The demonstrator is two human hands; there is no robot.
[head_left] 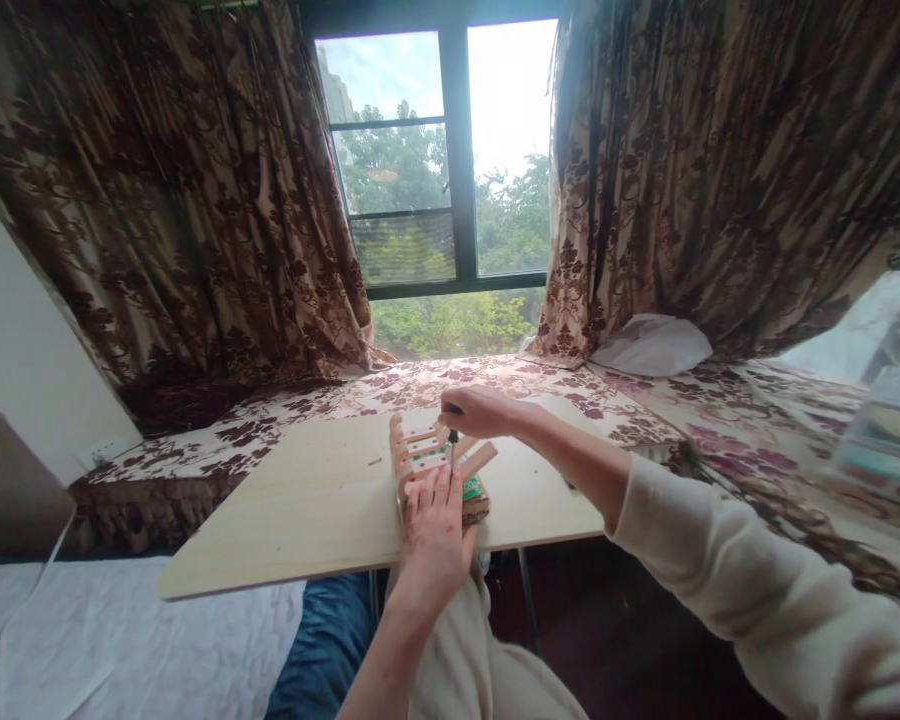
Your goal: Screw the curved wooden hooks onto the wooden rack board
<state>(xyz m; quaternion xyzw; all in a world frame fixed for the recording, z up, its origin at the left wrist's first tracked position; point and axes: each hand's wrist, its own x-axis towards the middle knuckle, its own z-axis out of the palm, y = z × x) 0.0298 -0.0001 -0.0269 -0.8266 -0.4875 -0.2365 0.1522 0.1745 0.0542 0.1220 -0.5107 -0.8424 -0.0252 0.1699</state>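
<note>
My right hand (478, 411) is closed round the dark handle of a screwdriver (454, 437), which stands upright with its shaft pointing down at a small wooden slatted frame (427, 462). Dark holes or screws dot the pale slats. From the near side, my left hand (436, 520) grips the frame, its fingers over the wood close to the screwdriver's tip. The tip itself is too small to make out. Beneath the frame sits a green and brown block or box (475, 505), partly hidden by my left hand. One loose-looking slat (480, 459) slants out to the right.
The work lies on a pale wooden board (292, 500) on thin metal legs. A small dark piece (375, 461) lies on its left part. Behind is a ledge with a floral cover (495, 375), holding a white bag (651, 344). A bed with a white sheet (135, 630) is at lower left.
</note>
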